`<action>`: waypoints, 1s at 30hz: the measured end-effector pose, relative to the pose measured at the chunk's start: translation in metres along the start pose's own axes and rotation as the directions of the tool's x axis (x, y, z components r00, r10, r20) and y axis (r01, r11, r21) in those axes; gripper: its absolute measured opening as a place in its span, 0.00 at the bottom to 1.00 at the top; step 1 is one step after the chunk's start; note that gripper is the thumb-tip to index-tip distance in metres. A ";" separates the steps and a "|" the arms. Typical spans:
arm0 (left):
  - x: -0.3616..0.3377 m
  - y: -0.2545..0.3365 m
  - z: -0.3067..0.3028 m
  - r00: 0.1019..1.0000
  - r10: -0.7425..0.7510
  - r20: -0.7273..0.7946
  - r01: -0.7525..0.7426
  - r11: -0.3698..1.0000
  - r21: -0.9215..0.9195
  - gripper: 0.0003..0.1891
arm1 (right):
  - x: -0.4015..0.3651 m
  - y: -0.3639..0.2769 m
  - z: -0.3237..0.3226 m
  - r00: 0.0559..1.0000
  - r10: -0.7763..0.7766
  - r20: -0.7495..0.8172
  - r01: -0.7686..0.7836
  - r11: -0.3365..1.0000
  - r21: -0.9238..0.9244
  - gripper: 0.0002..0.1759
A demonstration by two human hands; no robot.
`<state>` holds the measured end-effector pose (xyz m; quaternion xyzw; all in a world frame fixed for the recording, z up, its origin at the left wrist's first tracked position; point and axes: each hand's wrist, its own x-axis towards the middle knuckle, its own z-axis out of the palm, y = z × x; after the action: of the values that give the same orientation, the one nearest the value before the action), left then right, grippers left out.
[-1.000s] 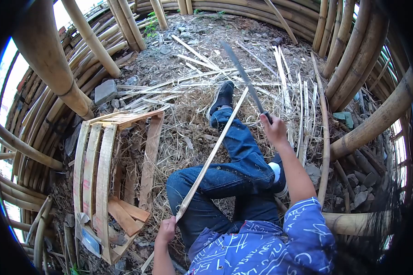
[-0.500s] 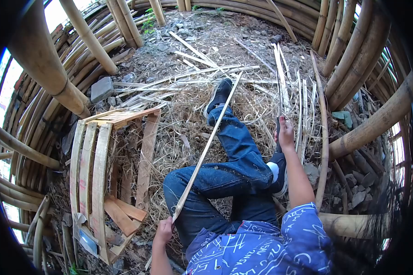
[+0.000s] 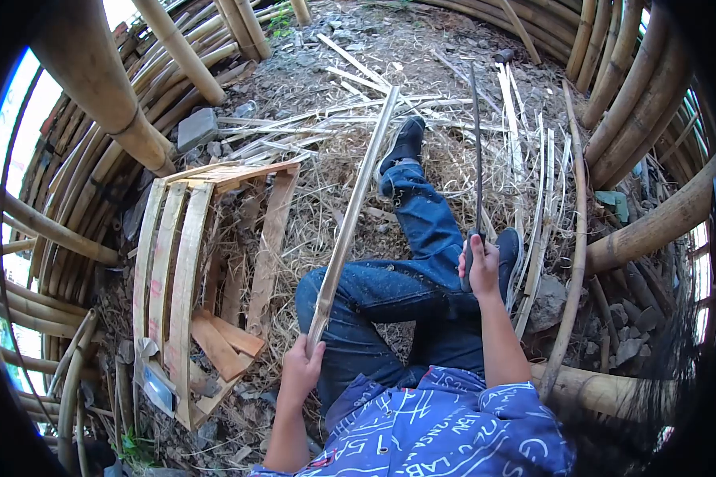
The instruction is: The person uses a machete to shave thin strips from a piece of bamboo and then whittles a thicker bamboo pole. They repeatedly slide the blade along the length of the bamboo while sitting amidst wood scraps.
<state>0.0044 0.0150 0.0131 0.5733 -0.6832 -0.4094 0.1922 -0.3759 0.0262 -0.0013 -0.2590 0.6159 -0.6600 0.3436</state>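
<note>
My left hand (image 3: 302, 364) is closed round the near end of a long split bamboo strip (image 3: 353, 215). The strip slants up and away across my left thigh, its pale broad face showing. In my right hand (image 3: 483, 266) is a long, thin-bladed knife (image 3: 476, 151), gripped by its dark handle, with the blade pointing up and away from me. Strip and knife are apart. Below the knife hand, one dark shoe (image 3: 509, 253) shows beside my bent leg. The other leg, in blue jeans (image 3: 426, 219), stretches forward between the two tools.
A slatted wooden crate (image 3: 167, 262) lies on my left, with loose board pieces (image 3: 223, 346) in it. Split strips (image 3: 282, 131) and shavings litter the ground ahead. Bamboo poles (image 3: 652, 238) stand and lean on both sides. A grey block (image 3: 197, 129) sits beyond the crate.
The bamboo strip has swung more upright and turned its broad face to view. The knife has moved left and nearer my body, its blade now clearly visible. The view has shifted slightly.
</note>
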 end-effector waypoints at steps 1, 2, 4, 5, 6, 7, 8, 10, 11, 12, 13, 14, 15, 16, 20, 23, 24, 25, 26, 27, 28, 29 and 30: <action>0.003 0.003 0.001 1.000 -0.006 -0.003 0.006 1.000 0.006 0.16 | -0.002 0.007 0.002 0.999 0.016 0.045 -0.016 1.000 -0.001 0.28; 0.008 0.003 0.003 1.000 -0.011 -0.002 0.011 1.000 0.006 0.15 | -0.004 0.014 0.004 0.996 0.030 0.089 -0.030 1.000 -0.003 0.27; 0.017 -0.001 0.007 1.000 -0.015 -0.006 0.015 1.000 0.007 0.15 | -0.006 0.026 0.008 0.994 0.041 0.105 -0.041 0.999 -0.002 0.27; 0.020 -0.003 0.009 1.000 -0.015 -0.011 0.015 1.000 0.003 0.15 | -0.009 0.028 0.011 0.991 0.065 0.120 -0.060 0.997 -0.040 0.27; 0.020 -0.004 0.011 1.000 -0.016 -0.015 0.016 1.000 -0.003 0.16 | -0.011 0.029 0.013 0.987 0.091 0.133 -0.081 0.993 -0.081 0.27; 0.020 -0.006 0.011 1.000 -0.026 -0.015 0.026 1.000 -0.005 0.16 | -0.011 0.030 0.013 0.986 0.109 0.128 -0.098 0.991 -0.093 0.27; 0.020 -0.003 0.010 1.000 -0.019 -0.005 0.019 0.999 0.039 0.16 | -0.009 0.030 0.014 0.984 0.118 0.135 -0.105 0.990 -0.099 0.27; 0.018 0.004 0.006 1.000 -0.030 0.005 0.029 0.996 0.082 0.17 | -0.005 0.031 0.016 0.983 0.109 0.150 -0.091 0.988 -0.126 0.26; 0.017 0.008 0.002 0.998 -0.049 0.045 0.047 0.998 0.045 0.17 | -0.005 0.030 0.018 0.983 0.118 0.140 -0.099 0.986 -0.134 0.26; 0.018 0.010 -0.001 0.994 -0.068 0.083 0.068 0.998 0.006 0.18 | -0.003 0.031 0.018 0.980 0.127 0.153 -0.106 0.984 -0.141 0.26; 0.020 0.007 -0.003 0.988 -0.088 0.125 0.092 0.995 -0.027 0.18 | -0.001 0.032 0.017 0.980 0.138 0.145 -0.116 0.981 -0.153 0.25; 0.021 0.005 -0.006 0.987 -0.107 0.118 0.112 0.993 -0.033 0.18 | 0.001 0.033 0.017 0.979 0.149 0.139 -0.125 0.978 -0.166 0.25; 0.022 0.002 -0.009 0.981 -0.079 0.180 0.097 0.991 -0.095 0.18 | 0.001 0.030 0.019 0.978 0.159 0.134 -0.135 0.975 -0.174 0.24; 0.023 -0.001 -0.013 0.971 -0.043 0.236 0.082 0.984 -0.158 0.19 | 0.002 0.031 0.020 0.974 0.171 0.151 -0.142 0.973 -0.182 0.24; 0.017 -0.007 -0.029 0.904 -0.151 0.399 0.252 0.944 -0.214 0.29 | 0.007 0.036 0.019 0.974 0.187 0.131 -0.156 0.964 -0.216 0.24; 0.010 -0.006 -0.038 0.898 -0.188 0.397 0.267 0.951 -0.154 0.32 | 0.007 0.034 0.020 0.977 0.178 0.117 -0.151 0.967 -0.206 0.23; 0.008 -0.007 -0.040 0.903 -0.190 0.385 0.253 0.960 -0.121 0.32 | 0.007 0.034 0.020 0.975 0.186 0.122 -0.157 0.965 -0.211 0.23; 0.007 -0.011 -0.043 0.885 -0.249 0.393 0.313 0.943 -0.109 0.31 | 0.007 0.035 0.020 0.976 0.182 0.122 -0.154 0.965 -0.213 0.23; 0.005 -0.020 -0.044 0.883 -0.256 0.393 0.322 0.940 -0.112 0.31 | 0.007 0.035 0.020 0.977 0.178 0.121 -0.149 0.965 -0.216 0.23; 0.005 -0.027 -0.045 0.890 -0.256 0.377 0.322 0.939 -0.123 0.29 | 0.006 0.033 0.021 0.977 0.177 0.117 -0.148 0.964 -0.221 0.22; 0.004 -0.032 -0.046 0.898 -0.254 0.359 0.319 0.938 -0.135 0.27 | 0.005 0.032 0.021 0.976 0.179 0.122 -0.149 0.963 -0.225 0.22; 0.002 -0.036 -0.048 0.901 -0.244 0.359 0.300 0.947 -0.110 0.23 | 0.005 0.032 0.022 0.978 0.175 0.116 -0.143 0.960 -0.239 0.22; 0.002 -0.039 -0.050 0.901 -0.247 0.356 0.304 0.946 -0.113 0.23 | 0.005 0.032 0.022 0.979 0.170 0.111 -0.138 0.958 -0.251 0.22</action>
<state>0.0644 -0.0040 0.0118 0.5676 -0.5814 -0.5798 0.0593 -0.3578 0.0078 -0.0307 -0.2929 0.6862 -0.5325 0.3996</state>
